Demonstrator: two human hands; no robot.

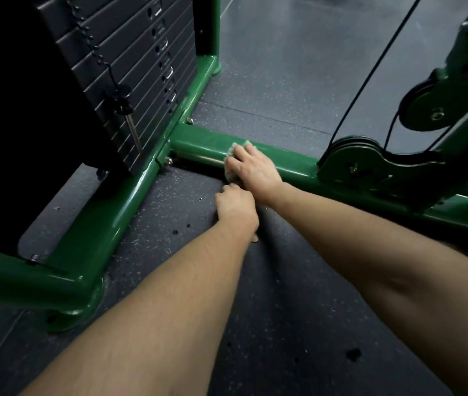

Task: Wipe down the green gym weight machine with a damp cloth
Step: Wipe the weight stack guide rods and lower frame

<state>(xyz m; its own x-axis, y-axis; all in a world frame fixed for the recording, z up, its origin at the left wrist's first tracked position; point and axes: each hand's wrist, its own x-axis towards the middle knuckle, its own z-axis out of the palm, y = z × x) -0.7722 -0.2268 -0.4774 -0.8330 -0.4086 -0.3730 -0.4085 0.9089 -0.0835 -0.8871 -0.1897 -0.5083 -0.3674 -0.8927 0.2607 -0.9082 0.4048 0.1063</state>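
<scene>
left hand [235, 202] on floor; right hand [251, 164] presses cloth [231, 154] on green bar [198, 142].

A gym: a green machine frame [107, 224] sits on speckled rubber flooring [269, 90], with a black weight stack [130, 70] and selector pin [132, 130] above it, and cable pulleys [424, 107] to its right.
</scene>
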